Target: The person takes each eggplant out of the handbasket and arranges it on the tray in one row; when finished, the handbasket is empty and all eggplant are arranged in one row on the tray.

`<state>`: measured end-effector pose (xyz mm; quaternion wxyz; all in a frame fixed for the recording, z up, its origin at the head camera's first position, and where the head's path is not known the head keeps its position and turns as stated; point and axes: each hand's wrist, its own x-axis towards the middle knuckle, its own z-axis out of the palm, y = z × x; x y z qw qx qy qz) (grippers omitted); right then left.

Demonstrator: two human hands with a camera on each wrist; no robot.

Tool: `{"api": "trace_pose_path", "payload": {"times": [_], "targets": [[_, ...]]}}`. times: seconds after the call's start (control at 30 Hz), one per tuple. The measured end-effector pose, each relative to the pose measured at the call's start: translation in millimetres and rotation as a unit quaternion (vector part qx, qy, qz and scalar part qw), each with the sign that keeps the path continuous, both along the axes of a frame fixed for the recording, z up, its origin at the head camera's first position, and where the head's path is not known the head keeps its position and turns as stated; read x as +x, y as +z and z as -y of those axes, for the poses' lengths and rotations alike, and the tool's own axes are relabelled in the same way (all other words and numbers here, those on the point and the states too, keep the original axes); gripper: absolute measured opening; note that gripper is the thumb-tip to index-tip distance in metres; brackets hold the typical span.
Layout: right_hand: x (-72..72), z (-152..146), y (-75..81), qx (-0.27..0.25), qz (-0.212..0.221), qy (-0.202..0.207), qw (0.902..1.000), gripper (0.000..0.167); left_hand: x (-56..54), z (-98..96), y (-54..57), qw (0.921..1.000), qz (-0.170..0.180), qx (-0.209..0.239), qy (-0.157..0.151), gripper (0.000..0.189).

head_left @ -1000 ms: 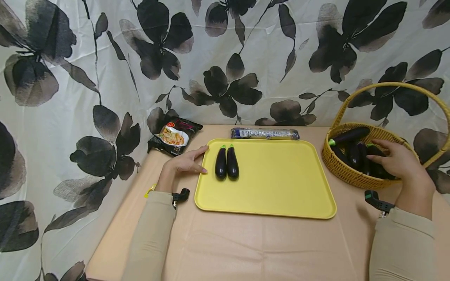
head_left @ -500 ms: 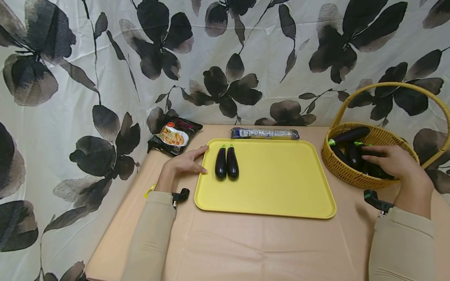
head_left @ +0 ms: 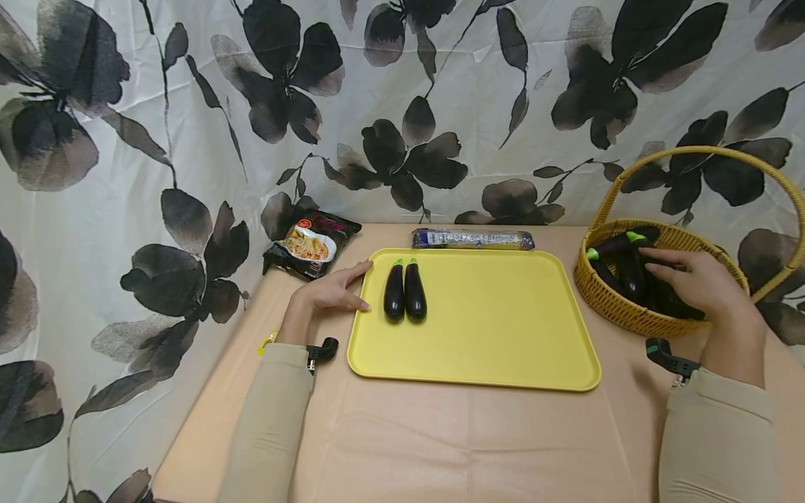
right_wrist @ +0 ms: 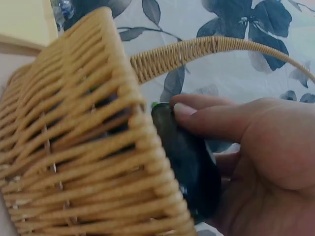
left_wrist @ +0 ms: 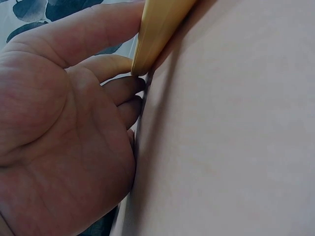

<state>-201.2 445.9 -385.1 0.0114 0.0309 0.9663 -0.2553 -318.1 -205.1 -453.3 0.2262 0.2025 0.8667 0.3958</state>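
Two eggplants, a left one [head_left: 394,295] and a right one [head_left: 416,293], lie side by side on the yellow tray [head_left: 497,328], near its left edge. My left hand [head_left: 328,290] touches that edge with thumb and straight fingers spread along it. At the right, my right hand [head_left: 707,279] reaches into the wicker basket [head_left: 619,314]. Thumb and fingers hold an eggplant [right_wrist: 189,162] there, its green stem end tilted up; in the head view the hand partly covers it. Several more dark eggplants lie in the basket, partly hidden.
A black noodle packet [head_left: 312,244] lies behind my left hand at the table's back left. A long shiny blue package [head_left: 473,239] lies just behind the tray. The tall basket handle [head_left: 704,150] arches over the basket. A floral cloth [head_left: 402,91] hangs behind the table.
My right hand takes hold of an eggplant in the basket and shifts slightly left; that eggplant's green stem end rises toward the back. My left hand stays at the tray's edge.
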Motion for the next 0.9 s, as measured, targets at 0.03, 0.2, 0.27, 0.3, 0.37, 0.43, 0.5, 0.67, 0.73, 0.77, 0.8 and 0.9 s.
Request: {"api": "trace_pose_path", "payload": {"times": [0.03, 0.2, 0.27, 0.3, 0.37, 0.43, 0.5, 0.67, 0.73, 0.77, 0.8, 0.9], "targets": [[-0.9, 2.7, 0.6, -0.004, -0.007, -0.002, 1.0000, 0.064, 0.2, 0.3, 0.2, 1.0000, 0.001, 0.000, 0.001, 0.116], [-5.1, 16.6, 3.6, -0.037, -0.055, -0.018, 0.9976, 0.067, 1.2, 0.5, 1.7, 0.9999, -0.013, -0.004, -0.008, 0.115], [-5.7, 20.5, 4.8, -0.050, -0.071, -0.022, 0.9960, 0.068, 1.5, 0.3, 2.4, 0.9997, -0.022, -0.005, -0.012, 0.114], [-5.8, 21.9, 5.4, -0.055, -0.077, -0.023, 0.9952, 0.068, 1.8, 0.2, 2.8, 0.9996, -0.025, -0.006, -0.013, 0.114], [-5.5, 24.0, 6.5, -0.064, -0.088, -0.025, 0.9938, 0.068, 1.5, 0.1, 3.2, 0.9995, -0.027, -0.007, -0.012, 0.114], [-4.9, 25.9, 7.9, -0.079, -0.098, -0.027, 0.9917, 0.067, 1.1, -0.2, 3.3, 0.9995, -0.028, -0.008, -0.012, 0.114], [-4.1, 28.3, 9.7, -0.091, -0.108, -0.030, 0.9895, 0.066, 0.4, -0.6, 3.0, 0.9995, -0.027, -0.008, -0.014, 0.113], [-4.4, 41.1, 14.5, -0.122, -0.129, -0.043, 0.9832, 0.061, 0.4, -1.3, 2.8, 0.9995, -0.025, -0.004, -0.017, 0.113], [-6.4, 47.0, 15.2, -0.135, -0.135, -0.041, 0.9809, 0.060, 1.1, -0.9, 2.7, 0.9995, -0.025, -0.004, -0.017, 0.113], [-7.8, 50.2, 15.2, -0.141, -0.140, -0.037, 0.9795, 0.059, 1.2, -0.6, 2.3, 0.9995, -0.026, -0.005, -0.017, 0.113], [-8.9, 52.5, 15.2, -0.145, -0.144, -0.030, 0.9785, 0.059, 1.3, -0.6, 1.8, 0.9995, -0.027, -0.005, -0.016, 0.113], [-12.1, 58.8, 15.0, -0.156, -0.146, -0.008, 0.9767, 0.062, 1.8, -0.7, 1.1, 0.9996, -0.025, -0.005, -0.014, 0.113]]}}
